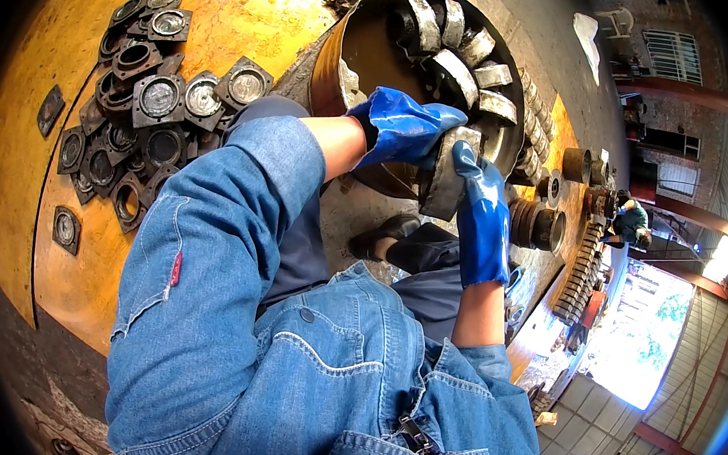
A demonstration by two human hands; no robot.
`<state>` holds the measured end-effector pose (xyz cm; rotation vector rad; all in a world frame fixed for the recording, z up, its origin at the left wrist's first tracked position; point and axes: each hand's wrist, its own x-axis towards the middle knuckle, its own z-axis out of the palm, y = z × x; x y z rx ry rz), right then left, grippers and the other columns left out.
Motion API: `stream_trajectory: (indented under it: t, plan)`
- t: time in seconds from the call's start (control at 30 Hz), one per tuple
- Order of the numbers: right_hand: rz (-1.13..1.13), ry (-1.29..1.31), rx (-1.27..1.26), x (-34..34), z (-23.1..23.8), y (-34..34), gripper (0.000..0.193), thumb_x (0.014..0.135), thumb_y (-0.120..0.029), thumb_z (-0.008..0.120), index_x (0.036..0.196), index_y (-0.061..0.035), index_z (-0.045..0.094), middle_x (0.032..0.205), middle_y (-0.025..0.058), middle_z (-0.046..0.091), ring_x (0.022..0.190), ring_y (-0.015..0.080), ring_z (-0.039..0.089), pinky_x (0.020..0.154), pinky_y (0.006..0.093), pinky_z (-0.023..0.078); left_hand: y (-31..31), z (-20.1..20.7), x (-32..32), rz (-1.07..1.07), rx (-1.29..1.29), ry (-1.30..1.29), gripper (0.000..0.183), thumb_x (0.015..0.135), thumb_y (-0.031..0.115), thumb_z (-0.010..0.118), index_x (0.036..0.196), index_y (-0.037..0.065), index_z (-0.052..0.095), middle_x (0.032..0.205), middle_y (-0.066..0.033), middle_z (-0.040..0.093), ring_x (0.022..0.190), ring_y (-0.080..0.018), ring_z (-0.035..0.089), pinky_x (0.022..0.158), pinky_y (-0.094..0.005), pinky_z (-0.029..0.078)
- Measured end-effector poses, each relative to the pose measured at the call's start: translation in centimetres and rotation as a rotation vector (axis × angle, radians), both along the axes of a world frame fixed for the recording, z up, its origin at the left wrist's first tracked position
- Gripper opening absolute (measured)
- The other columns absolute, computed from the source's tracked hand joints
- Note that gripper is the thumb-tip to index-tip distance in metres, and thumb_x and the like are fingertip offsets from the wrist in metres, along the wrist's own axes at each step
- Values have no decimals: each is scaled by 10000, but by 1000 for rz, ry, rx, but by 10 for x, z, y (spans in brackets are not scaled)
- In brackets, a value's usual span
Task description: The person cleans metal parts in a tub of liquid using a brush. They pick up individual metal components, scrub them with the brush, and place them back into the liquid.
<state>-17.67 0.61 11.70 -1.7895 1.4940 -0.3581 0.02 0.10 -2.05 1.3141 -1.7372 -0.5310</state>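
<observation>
Square-flanged metal housings (159,96) lie heaped on yellow sheeting (261,14) at the left. Well apart, at right, are a co-worker (634,221) in dark clothing, red steel beams (691,95), a barred window (672,57) and a bright doorway (642,335).

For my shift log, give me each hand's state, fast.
Left hand: gloved, holding a metal piece.
Right hand: gloved, holding the same piece.

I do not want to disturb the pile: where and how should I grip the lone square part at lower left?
Probably by two opposite edges, from above: the square part appears flat on the yellow sheet, apart from the pile.
</observation>
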Motion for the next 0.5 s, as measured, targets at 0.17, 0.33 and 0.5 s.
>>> stream_trajectory:
  t: [0.17,0.33,0.5]
  plan:
    - [3,3,32,4,7,4,609,997,-570,698,1234,-8,708,900,-2,599,830,134,502,759,285,428,1,3,1,-20,30,-11,642,939,301,777,1511,112,555,1466,-156,636,1350,-314,621,1127,-377,508]
    - [41,17,19,0,-2,-4,603,1009,-565,683,1216,1,712,904,-4,604,840,133,508,764,286,432,-8,-18,-2,-156,184,385,464,1106,219,537,1552,92,511,1419,-103,646,1242,-189,654,1030,-309,556]
    - [67,10,4,-13,-15,-15,602,1014,-563,677,1204,7,714,911,0,609,856,131,512,771,290,434,-8,-14,-5,-134,138,253,436,1147,236,474,1557,91,505,1408,-87,649,1204,-160,664,995,-293,568]
